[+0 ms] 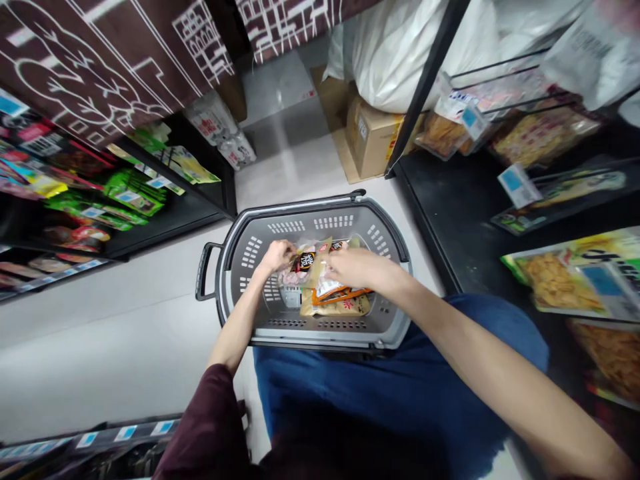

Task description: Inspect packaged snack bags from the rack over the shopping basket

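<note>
From the head camera, the only view I have, I look down into a grey basket (320, 212) at the centre of the frame, resting against blue-clad knees (390, 387) on a pale floor (100, 333). Several snack packets already lie inside it, so I judge the handling of them to be midway: a tan packet (335, 305) sits flat at the bottom, nearest the knees, with an orange-edged packet (345, 292) on top of it. The left hand (277, 256) has its grip closed, fingers curled on the edge of a dark-labelled packet (303, 262) that stands tilted at the middle of the basket. The right hand (356, 268) lies over the pile just right of it, fingers stretched toward a pale glossy packet (320, 263); I cannot tell whether its grip is pinching or only pressing. The packets look thin, crinkly and slippery. Stocked shelves (165, 213) fill the left and right edges, and a cardboard box (373, 137) stands at upper centre.
</note>
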{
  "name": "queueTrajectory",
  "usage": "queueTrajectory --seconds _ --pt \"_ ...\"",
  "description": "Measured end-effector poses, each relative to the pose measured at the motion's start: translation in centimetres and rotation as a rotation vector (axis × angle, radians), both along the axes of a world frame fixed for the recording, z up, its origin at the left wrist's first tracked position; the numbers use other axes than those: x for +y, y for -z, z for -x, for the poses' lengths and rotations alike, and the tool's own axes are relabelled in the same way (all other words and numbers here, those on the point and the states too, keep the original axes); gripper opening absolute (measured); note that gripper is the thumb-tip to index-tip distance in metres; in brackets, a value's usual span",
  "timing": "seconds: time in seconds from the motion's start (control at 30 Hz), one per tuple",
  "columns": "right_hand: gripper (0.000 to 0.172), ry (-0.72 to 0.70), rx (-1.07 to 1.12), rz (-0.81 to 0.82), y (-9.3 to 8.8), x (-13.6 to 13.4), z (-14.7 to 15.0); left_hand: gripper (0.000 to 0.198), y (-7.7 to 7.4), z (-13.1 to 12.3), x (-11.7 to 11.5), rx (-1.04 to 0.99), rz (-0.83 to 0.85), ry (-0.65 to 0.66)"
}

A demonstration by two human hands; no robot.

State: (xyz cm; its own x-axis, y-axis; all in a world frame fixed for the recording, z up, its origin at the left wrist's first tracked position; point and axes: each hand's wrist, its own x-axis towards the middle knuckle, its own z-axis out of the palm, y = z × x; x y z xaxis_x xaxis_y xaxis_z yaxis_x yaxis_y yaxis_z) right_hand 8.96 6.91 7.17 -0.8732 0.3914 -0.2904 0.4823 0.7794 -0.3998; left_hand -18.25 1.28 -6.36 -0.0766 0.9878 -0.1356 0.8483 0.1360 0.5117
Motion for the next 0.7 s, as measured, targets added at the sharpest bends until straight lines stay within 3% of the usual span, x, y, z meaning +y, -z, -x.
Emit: queueTrajectory --seconds 0.13,0.37,0.43,0.6,0.7 --pt "0.046 0.197 -0.082 -0.197 -0.7 2.3 -0.4 0.016 -2.6 0.6 0.1 -0.238 -0.19 -0.196" --pt "0.065 0.208 -0.005 -0.106 -0.4 1.7 1.1 0.039 -5.6 0.7 -0.1 -0.686 -0.528 -0.49" --pt "0.071 0.223 0.08 -0.06 -0.5 1.2 1.4 0.046 -6.0 0.4 -0.3 -0.804 -0.571 -0.531" --pt "0.089 0.223 0.328 0.233 -0.1 -1.0 2.2 0.052 -7.2 -1.4 -0.9 -0.994 -0.593 -0.548" --pt "0.077 0.219 0.421 0.229 0.1 -2.6 2.8 0.05 -8.2 -3.2 -0.5 -1.082 -0.579 -0.525"
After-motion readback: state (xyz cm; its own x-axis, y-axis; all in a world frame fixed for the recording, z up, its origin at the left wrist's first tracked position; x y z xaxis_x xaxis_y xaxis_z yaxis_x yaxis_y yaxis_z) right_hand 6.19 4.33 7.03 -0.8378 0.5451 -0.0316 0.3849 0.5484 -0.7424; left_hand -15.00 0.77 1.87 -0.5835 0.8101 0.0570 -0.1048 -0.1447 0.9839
